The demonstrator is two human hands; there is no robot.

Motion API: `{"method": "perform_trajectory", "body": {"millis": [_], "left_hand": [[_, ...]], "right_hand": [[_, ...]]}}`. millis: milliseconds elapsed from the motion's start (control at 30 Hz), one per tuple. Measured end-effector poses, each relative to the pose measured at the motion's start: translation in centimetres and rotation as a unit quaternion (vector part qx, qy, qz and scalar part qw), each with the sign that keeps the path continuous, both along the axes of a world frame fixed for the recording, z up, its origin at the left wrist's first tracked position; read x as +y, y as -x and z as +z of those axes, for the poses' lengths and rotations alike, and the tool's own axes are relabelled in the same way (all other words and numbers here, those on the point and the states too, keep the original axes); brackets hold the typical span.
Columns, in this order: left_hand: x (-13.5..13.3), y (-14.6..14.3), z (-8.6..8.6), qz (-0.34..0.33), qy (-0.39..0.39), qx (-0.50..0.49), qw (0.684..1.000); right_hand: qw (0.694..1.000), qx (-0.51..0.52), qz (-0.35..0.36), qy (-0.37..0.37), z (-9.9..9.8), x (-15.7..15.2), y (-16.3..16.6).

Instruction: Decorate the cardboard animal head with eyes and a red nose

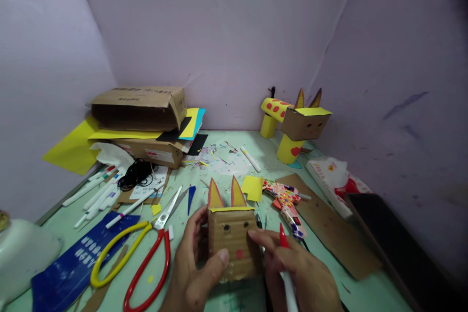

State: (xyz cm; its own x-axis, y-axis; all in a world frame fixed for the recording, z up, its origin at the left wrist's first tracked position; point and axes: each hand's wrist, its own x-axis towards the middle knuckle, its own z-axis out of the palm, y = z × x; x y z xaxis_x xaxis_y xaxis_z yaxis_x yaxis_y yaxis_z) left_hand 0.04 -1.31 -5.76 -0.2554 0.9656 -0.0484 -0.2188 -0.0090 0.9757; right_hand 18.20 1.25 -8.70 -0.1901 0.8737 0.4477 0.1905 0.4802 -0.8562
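Note:
My left hand [199, 263] is wrapped round the left side of a small cardboard box [232, 273] made up as an animal head, its thumb on the front. The box has two yellow pointed ears with reddish edges, a yellow strip along the top, two dark eye dots and one red spot. My right hand [296, 268] is closed on a white marker with a red end [288, 290], which points up between the fingers. Its index finger touches the box's right edge near an eye.
Left of my hands lie scissors [160, 222] with yellow and red handles, a blue packet [82, 258] and several white markers. A finished-looking spotted yellow cardboard animal [305, 124] stands at the back right. A patterned glue gun [287, 200] and a cardboard strip [329, 229] lie at right.

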Motion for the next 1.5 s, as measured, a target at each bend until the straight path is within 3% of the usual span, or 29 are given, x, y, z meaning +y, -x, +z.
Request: {"method": "perform_trajectory", "body": {"millis": [200,300,433,533,633,700,800,900,967,1033,1133,1500], "left_hand": [[-0.1,0.1,0.0,-0.018,0.002,0.016,1.000],[-0.1,0.0,0.2,-0.016,0.004,0.016,1.000],[-0.1,-0.2,0.5,0.003,0.014,0.018,1.000],[-0.2,-0.4,0.6,0.013,0.015,0.023,1.000],[-0.1,-0.5,0.6,0.016,0.012,0.022,1.000],[0.0,-0.5,0.7,0.024,0.012,0.013,1.000],[0.2,-0.5,0.7,0.033,0.022,-0.010,0.999],[0.3,-0.3,0.7,0.028,0.023,-0.022,0.999],[0.4,-0.2,0.6,0.023,0.022,-0.022,0.999],[0.3,-0.2,0.5,0.016,0.020,-0.020,0.999],[0.3,-0.1,0.4,0.007,0.017,-0.017,1.000],[0.2,0.0,0.0,0.003,-0.001,-0.006,1.000]], "right_hand": [[0.989,0.081,-0.122,0.005,2.0,0.7,0.9],[0.982,0.146,-0.052,0.111,3.0,1.5,1.3],[0.946,0.218,0.084,0.224,3.7,2.0,1.3],[0.921,0.264,0.099,0.269,4.0,1.9,1.6],[0.923,0.256,0.069,0.278,3.9,2.0,1.7],[0.947,0.226,0.029,0.228,3.6,2.0,1.5],[0.985,0.147,-0.084,0.024,3.2,1.6,0.8],[0.966,-0.015,-0.126,-0.224,3.3,1.1,0.5],[0.934,-0.131,-0.096,-0.318,3.6,1.0,0.6],[0.910,-0.194,-0.083,-0.357,3.7,1.1,0.8],[0.896,-0.213,-0.091,-0.378,3.6,1.3,1.1],[0.905,-0.191,-0.107,-0.366,3.0,1.3,1.2]]}}
